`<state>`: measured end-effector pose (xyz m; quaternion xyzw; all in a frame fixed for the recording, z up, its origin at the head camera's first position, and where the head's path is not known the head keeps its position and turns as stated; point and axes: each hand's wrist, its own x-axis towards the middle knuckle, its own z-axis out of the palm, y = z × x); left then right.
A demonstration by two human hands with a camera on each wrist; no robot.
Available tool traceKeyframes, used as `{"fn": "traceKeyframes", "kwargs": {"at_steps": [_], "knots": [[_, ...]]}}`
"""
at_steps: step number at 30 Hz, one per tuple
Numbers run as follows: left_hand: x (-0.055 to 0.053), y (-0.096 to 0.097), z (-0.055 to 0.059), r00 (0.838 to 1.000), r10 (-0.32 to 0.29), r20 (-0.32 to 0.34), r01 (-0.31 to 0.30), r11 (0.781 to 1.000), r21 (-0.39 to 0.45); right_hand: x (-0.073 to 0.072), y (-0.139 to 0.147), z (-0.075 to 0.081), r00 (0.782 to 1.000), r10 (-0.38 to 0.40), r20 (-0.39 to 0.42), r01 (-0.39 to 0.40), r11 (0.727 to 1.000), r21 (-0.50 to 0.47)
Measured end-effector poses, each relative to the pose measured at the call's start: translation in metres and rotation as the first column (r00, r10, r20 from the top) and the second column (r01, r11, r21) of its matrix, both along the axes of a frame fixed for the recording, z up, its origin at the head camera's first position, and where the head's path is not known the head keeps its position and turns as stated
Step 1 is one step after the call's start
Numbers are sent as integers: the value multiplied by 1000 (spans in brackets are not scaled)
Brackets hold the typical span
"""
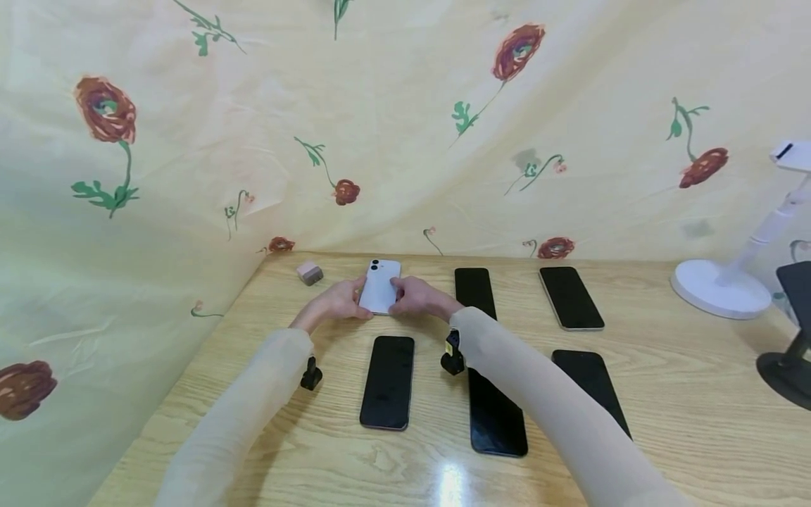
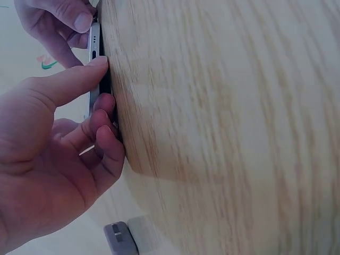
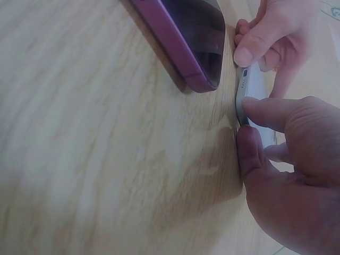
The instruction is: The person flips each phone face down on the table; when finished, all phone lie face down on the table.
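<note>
A white smartphone, its back with the camera lenses facing up, is at the far side of the wooden table. My left hand holds it by the left edge, and my right hand grips the right edge. The left wrist view shows the phone's port end with the left thumb on it and the other fingers curled low beside the tabletop. In the right wrist view, the right thumb rests on the phone's rim while a finger tucks in at its lower side. Nearer me lies a dark-screened smartphone with a purple frame.
To the right lie several more dark-screened phones, among them a near one, a far one and one partly under my right sleeve. A small pinkish-grey block sits back left. A white stand and a black stand stand far right.
</note>
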<state>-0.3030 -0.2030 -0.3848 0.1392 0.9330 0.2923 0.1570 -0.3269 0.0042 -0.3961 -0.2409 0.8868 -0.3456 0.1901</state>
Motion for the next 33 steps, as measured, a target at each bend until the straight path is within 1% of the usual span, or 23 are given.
{"fn": "traceKeyframes", "kwargs": {"at_steps": [5,8,12,14,17,19,20,22,24,26,27,29,31,33], "knots": [[-1,2,2,1000,-11,8,11,1000,-25,1,1,3,1000,1,2,-1,1000,0],[-2,3,3,1000,-28,7,29,998,-60,1,1,4,1000,-1,2,1,1000,3],[-3,4,5,999,-37,0,37,994,-106,-1,1,5,1000,-4,-1,4,1000,1],[-3,4,5,999,-42,-3,41,992,-115,-1,2,6,1000,9,-5,-9,1000,2],[-1,4,3,999,-49,-4,48,992,-116,2,7,8,998,53,-18,-52,998,18],[2,3,1,1000,-27,1,27,995,-93,6,15,12,996,86,-22,-86,996,30],[4,2,0,1000,-8,-12,7,996,-91,8,20,15,995,97,-20,-96,995,28],[7,1,-1,998,55,-30,-57,996,-72,12,35,24,995,96,0,-96,995,8],[10,2,1,989,113,-95,-119,991,-62,14,52,35,997,72,15,-71,997,-36],[12,9,6,975,127,-180,-141,988,-67,13,71,45,999,24,26,-21,996,-86],[12,15,9,969,111,-221,-128,990,-64,13,81,50,999,-10,32,14,994,-105],[12,33,17,955,45,-294,-70,995,-74,10,100,56,996,-82,30,86,986,-143],[13,55,23,951,-34,-306,13,997,-71,8,117,59,988,-147,47,153,975,-162],[14,78,26,956,-102,-276,92,995,-50,7,130,60,980,-181,80,192,967,-168]]}}
